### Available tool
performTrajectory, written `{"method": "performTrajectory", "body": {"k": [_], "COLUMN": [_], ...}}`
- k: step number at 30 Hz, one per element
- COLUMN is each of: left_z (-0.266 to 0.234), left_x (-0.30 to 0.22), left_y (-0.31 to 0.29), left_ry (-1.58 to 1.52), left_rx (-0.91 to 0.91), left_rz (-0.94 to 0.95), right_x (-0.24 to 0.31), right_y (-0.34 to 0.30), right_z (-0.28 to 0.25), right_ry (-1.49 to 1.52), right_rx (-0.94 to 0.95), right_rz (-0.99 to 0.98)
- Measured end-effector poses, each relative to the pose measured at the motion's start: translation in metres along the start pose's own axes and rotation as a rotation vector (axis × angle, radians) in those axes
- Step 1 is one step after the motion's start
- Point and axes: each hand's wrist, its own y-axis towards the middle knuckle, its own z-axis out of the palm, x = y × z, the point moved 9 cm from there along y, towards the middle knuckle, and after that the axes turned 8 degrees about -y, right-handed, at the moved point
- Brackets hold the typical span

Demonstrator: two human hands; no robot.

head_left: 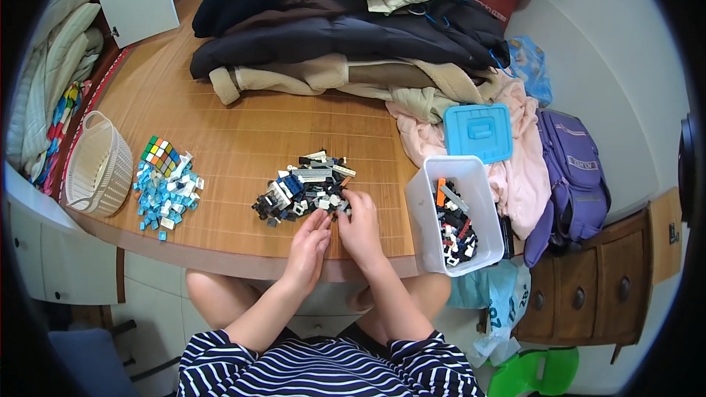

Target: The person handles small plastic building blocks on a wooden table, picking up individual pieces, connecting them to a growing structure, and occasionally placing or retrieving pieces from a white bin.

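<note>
Slatted brown matting (243, 125) covers the surface, with heaped coats (346, 37) across its far side and pale folded bedding (62, 66) at the far left. At the near edge, a bit left of the middle, lies the brick pile (312, 175), mostly black, white and grey, with a few blue pieces. Both hands are at its near right side. The left hand (305, 246) is loosely flattened, its fingers nearly straight and close together, tips just beside the loose pieces; I see nothing held in it. The right hand (360, 224) is half curled, thumb and fingers bent toward the pile's edge; whether a small grey piece there is pinched or only touched, I cannot tell.

To the right stands a white tub (423, 213) with more mixed bricks inside, its blue lid (478, 148) lying beyond it by the pink cloth (526, 176). To the left, well apart from the pile, are blue and white bricks (168, 202), with a puzzle cube (160, 154) at their far end and a woven basket (103, 165) further left.

My judgement is that the step in hand is fingering single small pieces at the edge of the pile. The next move would call for a light fingertip pinch by the right hand, with the left steadying the loose pieces
</note>
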Motion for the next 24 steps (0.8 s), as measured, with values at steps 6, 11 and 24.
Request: {"method": "performTrajectory", "body": {"k": [6,11,24], "left_z": [0.001,0.002,0.016], "left_x": [0.004,0.003,0.027], "left_y": [-0.003,-0.006,0.009], "left_ry": [0.038,0.073,0.052], "left_rx": [0.003,-0.004,-0.006], "left_rz": [0.031,0.041,0.043], "right_x": [-0.003,0.002,-0.012], "right_y": [-0.019,-0.025,-0.03], "right_z": [-0.007,-0.02,0.0], "right_ry": [0.194,-0.041,0.331], "right_rx": [0.046,-0.007,0.017], "right_rz": [0.042,-0.008,0.186]}}
